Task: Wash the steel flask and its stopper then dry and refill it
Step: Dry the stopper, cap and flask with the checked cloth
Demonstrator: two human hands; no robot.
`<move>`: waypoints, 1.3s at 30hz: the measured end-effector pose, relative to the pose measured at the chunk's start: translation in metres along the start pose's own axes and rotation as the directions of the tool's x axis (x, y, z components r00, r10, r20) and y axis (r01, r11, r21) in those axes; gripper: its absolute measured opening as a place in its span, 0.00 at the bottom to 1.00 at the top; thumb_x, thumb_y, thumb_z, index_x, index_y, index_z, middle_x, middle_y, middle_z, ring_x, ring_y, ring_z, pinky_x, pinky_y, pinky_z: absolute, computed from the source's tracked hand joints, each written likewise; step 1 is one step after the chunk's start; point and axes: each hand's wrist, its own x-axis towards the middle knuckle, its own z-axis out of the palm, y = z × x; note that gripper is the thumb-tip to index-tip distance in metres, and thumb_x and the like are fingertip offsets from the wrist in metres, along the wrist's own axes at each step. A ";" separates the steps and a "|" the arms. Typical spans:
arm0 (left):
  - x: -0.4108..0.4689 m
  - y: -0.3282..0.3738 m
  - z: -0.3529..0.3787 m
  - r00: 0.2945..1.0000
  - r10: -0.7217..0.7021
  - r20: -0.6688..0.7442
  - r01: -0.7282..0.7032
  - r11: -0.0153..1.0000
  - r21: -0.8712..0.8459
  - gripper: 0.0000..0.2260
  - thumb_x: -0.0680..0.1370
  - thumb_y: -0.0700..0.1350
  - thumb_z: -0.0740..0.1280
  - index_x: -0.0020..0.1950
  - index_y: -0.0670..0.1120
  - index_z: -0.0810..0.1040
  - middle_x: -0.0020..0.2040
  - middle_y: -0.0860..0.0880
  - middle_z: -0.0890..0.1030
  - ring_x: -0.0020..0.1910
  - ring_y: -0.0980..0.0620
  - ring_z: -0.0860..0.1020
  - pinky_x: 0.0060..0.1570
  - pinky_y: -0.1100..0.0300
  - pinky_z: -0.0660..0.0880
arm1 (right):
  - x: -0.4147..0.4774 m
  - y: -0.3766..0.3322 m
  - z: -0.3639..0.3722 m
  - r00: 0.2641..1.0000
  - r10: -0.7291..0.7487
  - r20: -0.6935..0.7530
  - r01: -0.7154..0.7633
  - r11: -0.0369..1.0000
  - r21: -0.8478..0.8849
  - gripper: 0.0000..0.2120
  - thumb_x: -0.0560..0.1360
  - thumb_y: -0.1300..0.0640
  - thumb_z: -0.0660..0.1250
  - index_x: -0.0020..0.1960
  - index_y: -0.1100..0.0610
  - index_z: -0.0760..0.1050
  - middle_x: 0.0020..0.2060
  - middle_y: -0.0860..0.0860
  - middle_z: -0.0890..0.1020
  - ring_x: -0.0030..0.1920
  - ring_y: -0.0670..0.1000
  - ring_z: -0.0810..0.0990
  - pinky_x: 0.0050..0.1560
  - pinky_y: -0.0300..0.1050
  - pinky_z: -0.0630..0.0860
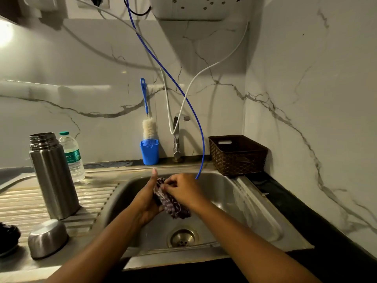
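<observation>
Both hands meet over the sink, holding a soft patterned cloth. The left hand cups it from below with the thumb raised, and the right hand pinches its upper edge. Whether the stopper is wrapped inside cannot be told. The flask stands upright and uncapped on the ribbed drainer, well off to the left with its long axis vertical. The left hand is nearer. It is a brushed steel cylinder with a threaded neck. A domed steel cup sits mouth-down near its base.

Basin right half open. Blue hose dangles over rear rim. Flask, steel cup crowd left drainboard; basket blocks right corner.
</observation>
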 end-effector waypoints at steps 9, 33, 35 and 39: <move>0.002 0.010 -0.008 0.992 0.126 -0.011 -0.125 0.961 -0.245 0.20 0.75 0.39 0.65 0.67 0.42 0.70 0.60 0.40 0.78 0.57 0.41 0.77 0.48 0.46 0.75 | 0.008 0.034 -0.035 0.855 0.498 0.146 -0.484 0.665 0.568 0.17 0.76 0.49 0.64 0.59 0.59 0.73 0.54 0.56 0.77 0.52 0.53 0.76 0.48 0.49 0.73; 0.126 0.013 0.165 0.944 0.248 0.218 -0.318 0.857 0.406 0.24 0.76 0.39 0.68 0.70 0.45 0.66 0.60 0.47 0.74 0.51 0.51 0.75 0.47 0.59 0.75 | 0.098 0.121 -0.224 0.829 0.411 -0.378 -0.170 0.831 0.530 0.19 0.71 0.71 0.64 0.61 0.60 0.74 0.49 0.56 0.80 0.44 0.55 0.80 0.42 0.45 0.79; 0.139 0.000 0.175 0.936 0.225 0.270 -0.329 0.830 0.451 0.26 0.72 0.38 0.73 0.64 0.51 0.65 0.58 0.49 0.75 0.53 0.52 0.75 0.40 0.67 0.75 | 0.122 0.143 -0.231 0.819 0.425 -0.385 -0.283 0.883 0.373 0.19 0.72 0.68 0.64 0.63 0.61 0.73 0.55 0.59 0.79 0.50 0.58 0.79 0.49 0.48 0.78; 0.165 -0.024 0.185 0.916 0.334 0.224 -0.402 0.783 0.475 0.30 0.68 0.40 0.77 0.68 0.47 0.69 0.62 0.47 0.78 0.61 0.47 0.76 0.61 0.53 0.74 | 0.153 0.169 -0.226 0.827 0.473 -0.305 -0.372 0.866 0.334 0.22 0.72 0.69 0.67 0.65 0.64 0.71 0.58 0.61 0.77 0.55 0.59 0.78 0.51 0.46 0.76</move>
